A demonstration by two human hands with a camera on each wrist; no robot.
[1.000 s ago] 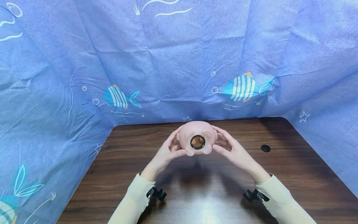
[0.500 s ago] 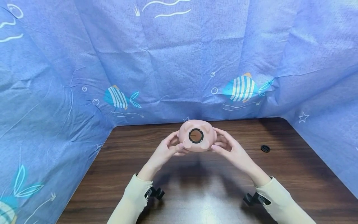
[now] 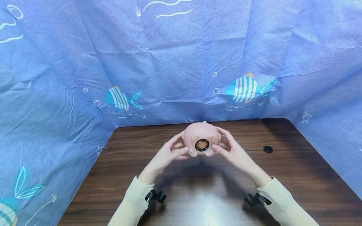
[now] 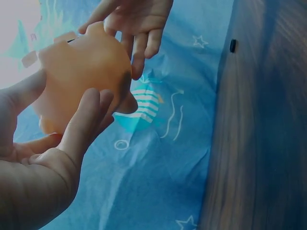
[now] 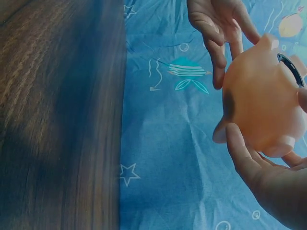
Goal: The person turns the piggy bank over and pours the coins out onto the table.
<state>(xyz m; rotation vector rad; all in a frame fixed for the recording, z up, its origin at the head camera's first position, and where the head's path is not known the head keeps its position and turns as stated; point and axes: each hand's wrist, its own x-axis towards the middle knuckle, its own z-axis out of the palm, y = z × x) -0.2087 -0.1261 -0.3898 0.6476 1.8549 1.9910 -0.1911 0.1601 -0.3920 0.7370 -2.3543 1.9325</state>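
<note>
A pink piggy bank [image 3: 200, 130] is held up above the table between both hands, its underside turned to the head camera. A black-rimmed round opening [image 3: 202, 145] shows between its stubby feet. My left hand [image 3: 165, 157] grips one end, thumb near a foot and fingers round the side. On the opposite end my right hand [image 3: 237, 153] grips it likewise, thumb beside the opening. In the left wrist view the piggy bank [image 4: 86, 72] hides part of the right hand [image 4: 144, 24]. The right wrist view shows the black rim [image 5: 290, 69] at its far side.
A round black plug [image 3: 268, 149] lies on the dark wooden table [image 3: 135, 141], right of the hands. Behind the table and along both sides hangs a blue fish-patterned cloth [image 3: 175, 62]. Each sleeve carries a black wrist camera [image 3: 155, 196].
The piggy bank tilted its belly up toward the head camera, then tipped back down, so its opening sits lower and its rounded back shows again. Both hands kept hold; the plug stayed put.
</note>
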